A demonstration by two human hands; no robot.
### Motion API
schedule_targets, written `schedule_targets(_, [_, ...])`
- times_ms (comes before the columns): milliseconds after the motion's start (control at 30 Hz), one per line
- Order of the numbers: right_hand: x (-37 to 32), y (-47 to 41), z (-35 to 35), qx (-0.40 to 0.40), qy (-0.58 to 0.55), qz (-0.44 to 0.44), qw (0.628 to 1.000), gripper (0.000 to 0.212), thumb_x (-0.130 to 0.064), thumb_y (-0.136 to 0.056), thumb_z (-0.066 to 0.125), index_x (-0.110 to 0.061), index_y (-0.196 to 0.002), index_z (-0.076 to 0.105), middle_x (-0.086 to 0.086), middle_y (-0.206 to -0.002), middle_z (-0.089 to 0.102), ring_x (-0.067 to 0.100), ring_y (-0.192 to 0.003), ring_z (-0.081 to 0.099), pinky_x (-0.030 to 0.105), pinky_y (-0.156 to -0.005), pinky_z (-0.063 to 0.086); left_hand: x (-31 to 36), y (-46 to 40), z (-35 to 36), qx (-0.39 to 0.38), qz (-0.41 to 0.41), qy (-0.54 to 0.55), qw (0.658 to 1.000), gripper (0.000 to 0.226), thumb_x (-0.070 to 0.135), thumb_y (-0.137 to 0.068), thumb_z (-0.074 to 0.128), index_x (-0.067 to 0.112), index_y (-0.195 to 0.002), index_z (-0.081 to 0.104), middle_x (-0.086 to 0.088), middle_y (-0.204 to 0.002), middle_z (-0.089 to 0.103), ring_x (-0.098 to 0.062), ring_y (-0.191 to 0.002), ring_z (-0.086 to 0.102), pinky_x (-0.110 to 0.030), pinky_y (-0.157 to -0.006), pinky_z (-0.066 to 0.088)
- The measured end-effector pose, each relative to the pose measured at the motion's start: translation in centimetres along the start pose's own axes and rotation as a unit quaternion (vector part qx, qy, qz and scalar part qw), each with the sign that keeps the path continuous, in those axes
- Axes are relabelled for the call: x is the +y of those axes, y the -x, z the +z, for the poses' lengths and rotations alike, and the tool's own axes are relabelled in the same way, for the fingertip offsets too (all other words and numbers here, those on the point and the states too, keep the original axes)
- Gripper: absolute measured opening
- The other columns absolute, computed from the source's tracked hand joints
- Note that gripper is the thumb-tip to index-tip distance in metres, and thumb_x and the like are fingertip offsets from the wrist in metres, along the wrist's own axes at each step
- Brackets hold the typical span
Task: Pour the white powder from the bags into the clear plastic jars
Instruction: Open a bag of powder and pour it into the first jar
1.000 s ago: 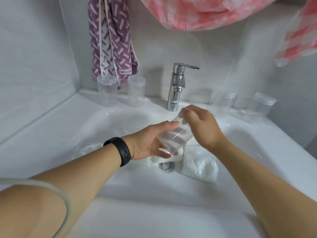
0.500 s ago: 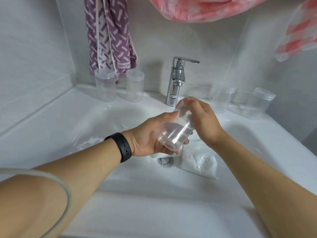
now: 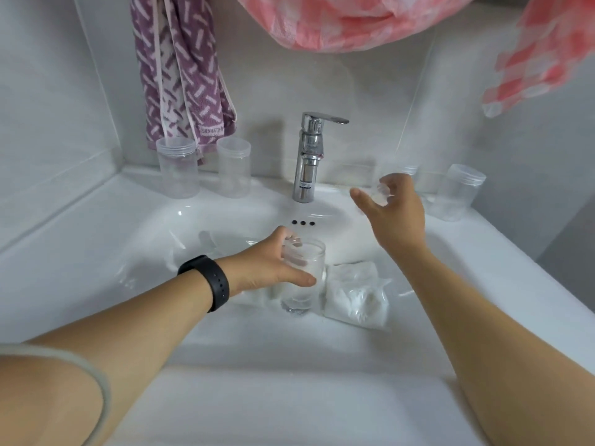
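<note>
Fingers of left hand (image 3: pixel 267 268) grip the open jar (image 3: pixel 302 278); right hand (image 3: pixel 394 209) pinches its lid (image 3: pixel 380 193)

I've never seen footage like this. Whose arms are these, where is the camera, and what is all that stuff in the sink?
There is no machine here: these are a person's two bare arms, filmed by one wide-angle camera worn on the head, looking forward and down. The left hand, with a black wristband, grips an open clear jar standing upright in the white sink. The right hand is raised near the tap and holds the jar's clear lid. Beside the jar lies a bag of white powder, to be poured into jars. More lidded jars wait on the ledge: two on the left, one on the far right. A purple towel hangs on the wall.
</note>
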State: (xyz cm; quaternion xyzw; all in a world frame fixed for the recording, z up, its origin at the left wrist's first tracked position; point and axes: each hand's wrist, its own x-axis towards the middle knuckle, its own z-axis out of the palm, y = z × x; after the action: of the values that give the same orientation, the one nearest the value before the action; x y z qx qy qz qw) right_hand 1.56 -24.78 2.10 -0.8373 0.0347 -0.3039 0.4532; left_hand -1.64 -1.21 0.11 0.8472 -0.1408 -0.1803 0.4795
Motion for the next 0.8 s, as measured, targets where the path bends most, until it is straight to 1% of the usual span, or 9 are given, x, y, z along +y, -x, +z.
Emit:
schedule_targets(67, [1.5, -0.7, -0.9, 0.043, 0.033, 0.059, 0.997, 0.053, -0.044, -0.083, 0.081, -0.015, -0.115, 0.051, -0.001, -0.113, 0.059, 0.022, -0.110, 0.056, 0.027, -0.082, 0.035, -0.1, 0.1, -0.1, -0.006, 0.009, -0.022, 1.000, 0.074, 0.031, -0.080, 0.084, 0.032, -0.136, 0.036, 0.017, -0.097, 0.052, 0.002, -0.085, 0.055, -0.017, -0.071, 0.044])
schedule_targets(133, [3.1, -1.2, -1.6, 0.060, 0.053, 0.115, 0.990, 0.050, -0.042, -0.083, 0.081, -0.015, -0.109, 0.047, 0.004, -0.113, 0.059, 0.026, -0.110, 0.055, 0.028, -0.082, 0.035, -0.3, 0.1, -0.1, -0.007, 0.018, -0.048, 0.999, 0.071, 0.031, -0.080, 0.084, 0.035, -0.133, 0.037, 0.015, -0.100, 0.050, 0.001, -0.082, 0.051, -0.014, -0.065, 0.041])
schedule_targets(233, [4.4, -1.8, -3.4, 0.082, 0.110, 0.145, 0.980, 0.044, -0.039, -0.085, 0.079, -0.014, -0.108, 0.050, 0.010, -0.118, 0.059, 0.032, -0.115, 0.052, 0.034, -0.087, 0.038, -0.8, -0.1, -0.3, -0.003, 0.021, -0.055, 0.998, 0.069, 0.034, -0.077, 0.086, 0.038, -0.128, 0.040, 0.005, -0.114, 0.055, -0.004, -0.088, 0.053, -0.020, -0.071, 0.043])
schedule_targets(300, [4.9, -2.2, -4.8, 0.101, 0.201, 0.155, 0.962, 0.038, -0.038, -0.090, 0.073, -0.012, -0.111, 0.056, 0.012, -0.123, 0.057, 0.036, -0.120, 0.048, 0.039, -0.095, 0.037, -1.0, -0.4, -0.4, -0.002, 0.019, -0.062, 0.998, 0.069, 0.037, -0.075, 0.087, 0.040, -0.125, 0.040, 0.002, -0.122, 0.056, -0.007, -0.092, 0.054, -0.023, -0.074, 0.044])
schedule_targets(433, [5.6, -2.3, -5.6, 0.068, 0.354, 0.232, 0.903, 0.030, -0.046, -0.097, 0.057, -0.018, -0.110, 0.061, 0.007, -0.116, 0.057, 0.034, -0.121, 0.039, 0.047, -0.102, 0.028, -1.3, -0.6, -0.3, 0.000, 0.017, -0.078, 0.997, 0.066, 0.039, -0.074, 0.087, 0.041, -0.121, 0.041, 0.001, -0.114, 0.057, -0.008, -0.082, 0.051, -0.023, -0.069, 0.043])
schedule_targets(500, [5.9, -2.2, -5.5, 0.051, 0.377, 0.249, 0.891, 0.027, -0.043, -0.098, 0.052, -0.020, -0.107, 0.062, 0.005, -0.110, 0.055, 0.033, -0.121, 0.036, 0.049, -0.104, 0.026, -1.7, -0.8, -0.4, -0.007, 0.014, -0.081, 0.997, 0.064, 0.039, -0.073, 0.088, 0.043, -0.118, 0.042, -0.001, -0.123, 0.059, -0.010, -0.083, 0.051, -0.025, -0.074, 0.046])
schedule_targets(600, [6.0, -2.2, -5.4, 0.043, 0.382, 0.240, 0.891, 0.024, -0.038, -0.096, 0.049, -0.020, -0.107, 0.061, 0.004, -0.111, 0.057, 0.032, -0.123, 0.033, 0.051, -0.106, 0.024, -1.8, -0.8, -0.3, -0.021, 0.011, -0.077, 0.997, 0.061, 0.033, -0.079, 0.084, 0.035, -0.123, 0.042, 0.007, -0.127, 0.059, -0.007, -0.087, 0.053, -0.024, -0.079, 0.046])
schedule_targets(700, [5.0, -1.9, -4.8, 0.060, 0.369, 0.207, 0.904, 0.033, -0.044, -0.092, 0.055, -0.021, -0.116, 0.059, 0.006, -0.126, 0.052, 0.033, -0.127, 0.031, 0.051, -0.107, 0.022, -1.8, -0.8, -0.4, -0.012, 0.002, -0.084, 0.996, 0.057, 0.032, -0.081, 0.083, 0.029, -0.124, 0.045, 0.011, -0.123, 0.059, -0.004, -0.089, 0.056, -0.021, -0.077, 0.044])
schedule_targets(800, [3.0, -1.3, -2.9, 0.056, 0.367, 0.123, 0.920, 0.035, -0.045, -0.092, 0.054, -0.023, -0.118, 0.060, 0.005, -0.126, 0.057, 0.034, -0.122, 0.043, 0.046, -0.101, 0.030, -2.0, -1.1, -0.9, 0.028, -0.013, -0.075, 0.997, 0.057, 0.039, -0.076, 0.086, 0.030, -0.120, 0.050, 0.009, -0.122, 0.059, -0.007, -0.101, 0.059, -0.025, -0.082, 0.049])
